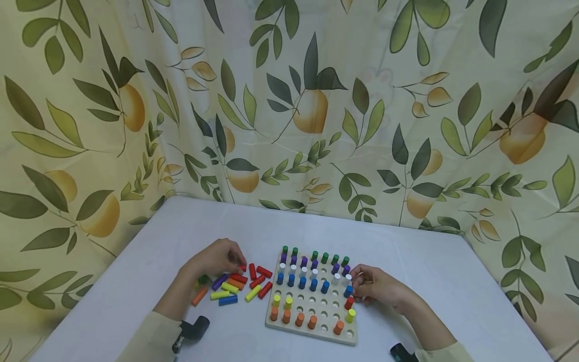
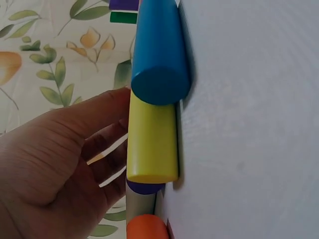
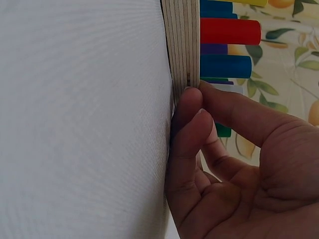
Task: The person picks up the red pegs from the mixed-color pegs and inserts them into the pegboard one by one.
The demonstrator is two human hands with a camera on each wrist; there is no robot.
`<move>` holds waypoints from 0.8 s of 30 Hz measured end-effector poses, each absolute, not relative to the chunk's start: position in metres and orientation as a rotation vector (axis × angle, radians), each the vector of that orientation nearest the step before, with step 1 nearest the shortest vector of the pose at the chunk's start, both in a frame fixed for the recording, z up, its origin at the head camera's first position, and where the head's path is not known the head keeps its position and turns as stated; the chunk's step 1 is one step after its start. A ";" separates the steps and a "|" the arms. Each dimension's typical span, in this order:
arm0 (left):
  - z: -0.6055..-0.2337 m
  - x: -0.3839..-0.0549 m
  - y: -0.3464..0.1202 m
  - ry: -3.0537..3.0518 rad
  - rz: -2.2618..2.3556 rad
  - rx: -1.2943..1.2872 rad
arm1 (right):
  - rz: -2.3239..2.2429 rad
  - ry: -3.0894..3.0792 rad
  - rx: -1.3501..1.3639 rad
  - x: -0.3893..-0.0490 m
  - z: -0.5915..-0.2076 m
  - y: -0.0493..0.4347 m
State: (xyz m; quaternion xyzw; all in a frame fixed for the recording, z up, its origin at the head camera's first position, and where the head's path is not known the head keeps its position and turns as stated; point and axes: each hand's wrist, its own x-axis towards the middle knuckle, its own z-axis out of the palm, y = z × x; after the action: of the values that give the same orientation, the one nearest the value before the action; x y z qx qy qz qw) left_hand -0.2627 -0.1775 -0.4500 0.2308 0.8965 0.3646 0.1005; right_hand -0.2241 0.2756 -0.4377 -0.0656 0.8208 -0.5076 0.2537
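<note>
My left hand (image 1: 221, 256) is over the loose pegs, thumb and fingers curled down around a red peg (image 1: 243, 268). In the left wrist view its fingertips are hidden behind a yellow peg (image 2: 153, 142) and a blue peg (image 2: 160, 55). A wooden pegboard (image 1: 312, 332) lies to the right, with rows of green, purple, white, blue, red, yellow and orange pegs and some bare holes. My right hand (image 1: 377, 286) grips the board's right edge (image 3: 184, 45), thumb at the top and bent fingers against the side, beside an upright blue peg (image 3: 227, 66).
Loose pegs lie in a heap left of the board: several red ones (image 1: 265, 290), yellow ones (image 1: 220, 295), an orange one (image 1: 199, 296) and a blue one (image 1: 228, 300). A white cloth covers the table (image 1: 217, 216). A patterned curtain (image 1: 289, 151) hangs behind it.
</note>
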 end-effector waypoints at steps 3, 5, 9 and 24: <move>-0.449 -0.261 -0.176 2.668 1.065 0.675 | -1.382 2.221 -0.185 -0.225 -0.438 0.276; -0.449 -0.261 -0.175 2.679 1.057 0.670 | -1.380 2.222 -0.190 -0.225 -0.438 0.276; -0.448 -0.261 -0.174 2.689 1.051 0.664 | -1.380 2.224 -0.190 -0.224 -0.438 0.276; -0.444 -0.261 -0.175 2.717 1.024 0.627 | -1.377 2.233 -0.195 -0.225 -0.440 0.276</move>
State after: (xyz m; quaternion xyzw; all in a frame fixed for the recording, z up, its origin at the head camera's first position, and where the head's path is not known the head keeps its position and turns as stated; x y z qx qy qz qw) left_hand -0.2609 -0.1754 -0.4438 0.2103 0.9113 0.3436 0.0852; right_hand -0.2248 0.2765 -0.4397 -0.0719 0.8213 -0.5064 0.2528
